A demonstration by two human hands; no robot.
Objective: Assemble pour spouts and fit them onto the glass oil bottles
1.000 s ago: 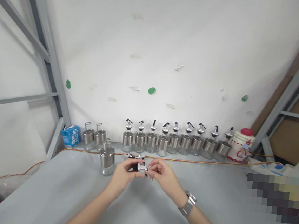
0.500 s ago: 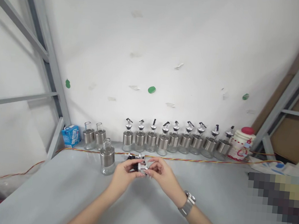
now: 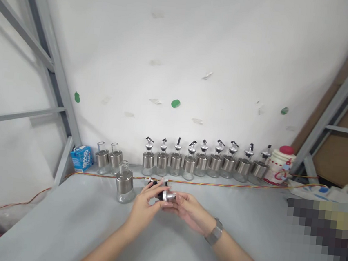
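Note:
Between my two hands is a pour spout (image 3: 167,196) with a black stopper and a silver body, lying sideways. My left hand (image 3: 147,204) pinches its black stopper end. At its silver tip, the fingers of my right hand (image 3: 189,210) close on it from the right, palm turned partly up. Just behind my left fingers, more pour spouts (image 3: 151,181) lie on the table, partly hidden. An open glass bottle (image 3: 125,184) with a steel band stands to the left of my left hand, nothing in its neck.
Two more open bottles (image 3: 102,159) stand by a blue carton (image 3: 82,158) at back left. Several bottles with spouts (image 3: 176,162) line the wall, ending beside a white jar with a red lid (image 3: 279,165). A twisted red-yellow wire (image 3: 218,185) crosses the grey table (image 3: 61,218).
My right hand has rolled palm-up around the spout's tip, its fingers now lower beneath it. The spout has turned in my fingers. My left hand keeps its hold; the view shifted slightly.

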